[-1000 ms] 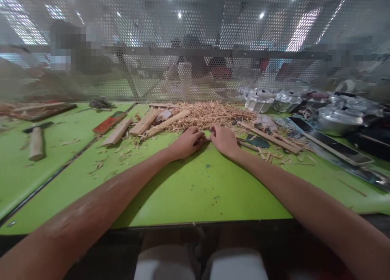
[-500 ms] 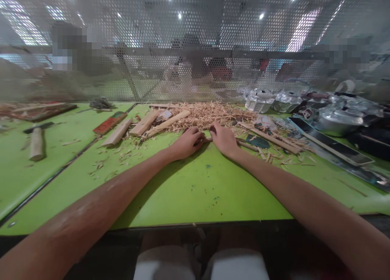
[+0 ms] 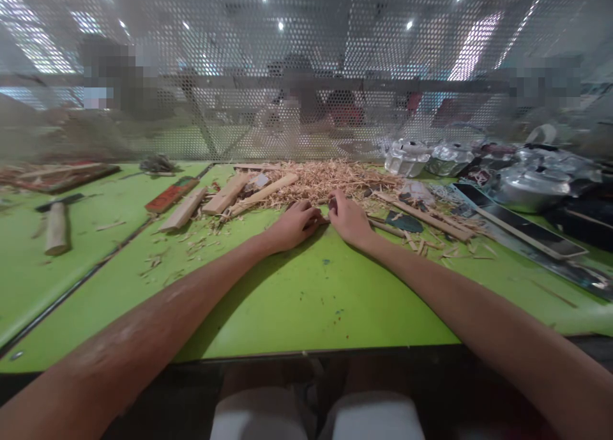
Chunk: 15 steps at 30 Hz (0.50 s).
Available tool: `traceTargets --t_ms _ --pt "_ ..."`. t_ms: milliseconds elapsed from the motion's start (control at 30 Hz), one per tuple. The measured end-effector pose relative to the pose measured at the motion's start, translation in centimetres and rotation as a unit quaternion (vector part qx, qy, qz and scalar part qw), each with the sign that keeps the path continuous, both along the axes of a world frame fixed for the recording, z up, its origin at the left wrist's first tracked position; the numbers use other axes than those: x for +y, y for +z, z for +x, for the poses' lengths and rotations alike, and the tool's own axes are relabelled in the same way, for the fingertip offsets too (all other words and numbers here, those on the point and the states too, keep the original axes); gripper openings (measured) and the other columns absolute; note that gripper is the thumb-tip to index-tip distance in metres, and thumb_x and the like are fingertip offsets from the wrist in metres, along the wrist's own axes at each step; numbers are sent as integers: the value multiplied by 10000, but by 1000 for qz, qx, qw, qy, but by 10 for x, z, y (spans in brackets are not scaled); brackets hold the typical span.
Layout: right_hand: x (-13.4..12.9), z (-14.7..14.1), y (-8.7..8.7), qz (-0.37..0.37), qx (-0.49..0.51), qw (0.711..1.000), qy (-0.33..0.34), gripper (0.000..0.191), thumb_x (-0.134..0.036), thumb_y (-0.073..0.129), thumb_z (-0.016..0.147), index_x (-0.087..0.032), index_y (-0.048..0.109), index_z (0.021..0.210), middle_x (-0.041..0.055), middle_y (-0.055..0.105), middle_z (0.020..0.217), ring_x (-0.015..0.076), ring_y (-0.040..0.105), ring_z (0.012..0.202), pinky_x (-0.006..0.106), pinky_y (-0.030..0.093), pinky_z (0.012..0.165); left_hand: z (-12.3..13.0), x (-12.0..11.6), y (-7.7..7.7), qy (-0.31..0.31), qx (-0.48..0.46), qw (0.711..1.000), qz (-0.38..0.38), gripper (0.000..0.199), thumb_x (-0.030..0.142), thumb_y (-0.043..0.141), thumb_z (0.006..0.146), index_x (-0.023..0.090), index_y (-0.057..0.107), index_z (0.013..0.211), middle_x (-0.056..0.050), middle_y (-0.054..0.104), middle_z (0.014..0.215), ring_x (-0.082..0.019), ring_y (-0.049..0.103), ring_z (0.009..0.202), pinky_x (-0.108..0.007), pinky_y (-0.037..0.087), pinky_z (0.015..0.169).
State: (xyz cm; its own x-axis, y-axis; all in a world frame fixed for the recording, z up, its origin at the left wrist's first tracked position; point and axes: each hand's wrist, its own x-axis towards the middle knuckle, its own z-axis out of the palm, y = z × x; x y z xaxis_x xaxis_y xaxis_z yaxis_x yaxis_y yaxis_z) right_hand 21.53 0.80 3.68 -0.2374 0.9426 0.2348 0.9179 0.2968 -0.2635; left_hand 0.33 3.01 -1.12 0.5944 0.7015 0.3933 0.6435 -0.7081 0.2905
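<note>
My left hand [image 3: 294, 225] rests on the green table [image 3: 316, 306] near its middle, fingers curled round something small that I cannot make out. Close to its right, my right hand [image 3: 349, 220] is bent inward, its fingers curled on something hidden beneath them. A bit of thin wood shows between the two hands. Just behind them lies a heap of wood shavings [image 3: 335, 177]. A thin stick [image 3: 389, 228] lies to the right of my right hand, beside a dark green scrap [image 3: 405, 221].
Left are wooden blocks [image 3: 184, 210], a red-and-green block [image 3: 171, 195] and a wooden-handled hammer [image 3: 57, 229]. Foil-like silvery containers [image 3: 531, 186] and a long dark-faced board [image 3: 520, 221] lie right. A perforated screen [image 3: 297, 108] stands behind; blurred people show beyond.
My right hand has shifted very slightly to the left, and less of the thin wood shows between the hands. My left hand has hardly moved.
</note>
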Motion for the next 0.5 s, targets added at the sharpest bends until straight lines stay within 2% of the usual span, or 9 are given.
traceTargets --t_ms 133,267,500 --pt "0 0 1 5 10 1000 5 459 -102 493 1118 -104 626 1557 205 838 1321 326 784 1149 386 521 940 1 -1 0 0 4 1000 -4 215 315 583 1132 195 735 1226 -156 662 1219 -317 664 1114 -506 605 1031" --pt "3 1 -3 8 10 1000 0 422 -135 525 1127 -143 657 1528 174 841 1327 313 788 1160 383 540 973 1 -1 0 0 0 1000 -1 190 323 599 1129 205 734 1191 -145 659 1203 -315 664 1122 -500 604 1032" --pt "6 4 -9 22 25 999 39 393 -150 525 1136 -193 746 1458 150 836 1409 304 787 1229 404 568 1055 1 0 0 -1 4 1000 -3 191 322 596 1129 203 731 1192 -145 657 1195 -312 661 1102 -495 598 1028"
